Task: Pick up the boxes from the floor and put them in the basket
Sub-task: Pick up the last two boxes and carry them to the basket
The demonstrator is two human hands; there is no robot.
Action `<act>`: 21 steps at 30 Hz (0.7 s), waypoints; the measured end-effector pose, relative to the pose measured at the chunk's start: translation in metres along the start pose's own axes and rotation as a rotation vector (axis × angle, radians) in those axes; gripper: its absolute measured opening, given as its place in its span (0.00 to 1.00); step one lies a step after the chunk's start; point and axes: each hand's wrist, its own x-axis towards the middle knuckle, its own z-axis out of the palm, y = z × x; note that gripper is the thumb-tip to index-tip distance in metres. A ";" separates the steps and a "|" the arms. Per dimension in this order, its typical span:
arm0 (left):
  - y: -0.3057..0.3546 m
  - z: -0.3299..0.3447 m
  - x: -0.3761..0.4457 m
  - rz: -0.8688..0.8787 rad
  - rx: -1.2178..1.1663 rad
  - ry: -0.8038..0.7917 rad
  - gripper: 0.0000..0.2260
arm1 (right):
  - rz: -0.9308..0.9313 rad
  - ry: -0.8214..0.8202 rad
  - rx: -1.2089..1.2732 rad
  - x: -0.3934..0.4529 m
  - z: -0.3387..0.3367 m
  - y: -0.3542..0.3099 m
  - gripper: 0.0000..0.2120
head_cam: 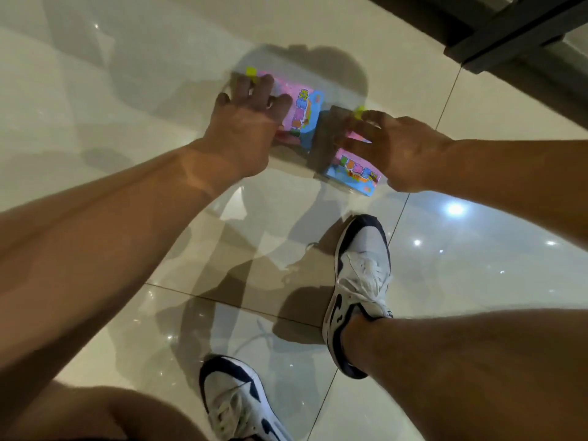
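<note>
The glossy tiled floor (95, 128) is carrying everything here. Two white and dark sneakers (359, 281) are standing on it, nearer to the person than the boxes. The left box (304, 111), pink with blue, is lying flat on the floor, and the right box (353, 173) is lying just beside it. The left hand (245, 122) is reaching onto the left box with spread fingers; I cannot tell if it is gripping. The right hand (397, 148) is lying over the right box, fingers fairly straight and blurred, so the grip is also unclear.
</note>
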 end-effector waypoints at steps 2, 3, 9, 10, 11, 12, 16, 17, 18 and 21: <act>0.002 0.001 -0.004 -0.065 0.051 -0.016 0.31 | 0.059 -0.024 -0.035 -0.002 0.000 0.000 0.50; 0.003 0.002 -0.008 -0.090 0.074 -0.026 0.34 | 0.085 -0.029 -0.067 -0.004 0.001 -0.001 0.50; 0.002 0.018 -0.012 -0.121 0.054 -0.007 0.39 | 0.269 -0.053 -0.088 -0.036 0.029 -0.004 0.56; 0.001 0.021 -0.008 -0.126 0.039 0.004 0.37 | 0.299 -0.058 -0.057 -0.041 0.036 -0.005 0.58; 0.000 0.025 -0.006 -0.125 0.050 0.022 0.34 | 0.328 -0.070 -0.023 -0.045 0.041 -0.006 0.60; -0.001 0.027 -0.004 -0.117 0.078 0.045 0.30 | 0.351 -0.083 0.009 -0.048 0.046 -0.007 0.60; 0.000 0.025 -0.009 -0.116 0.057 0.066 0.25 | 0.434 -0.103 0.153 -0.046 0.052 -0.013 0.57; 0.002 0.018 -0.012 -0.142 0.003 0.040 0.27 | 0.441 -0.115 0.207 -0.044 0.050 -0.014 0.56; 0.003 0.009 -0.015 -0.186 -0.070 0.002 0.31 | 0.447 -0.124 0.267 -0.042 0.048 -0.013 0.56; 0.005 -0.038 -0.031 -0.330 -0.402 -0.127 0.39 | 0.467 -0.193 0.448 -0.040 0.039 -0.010 0.57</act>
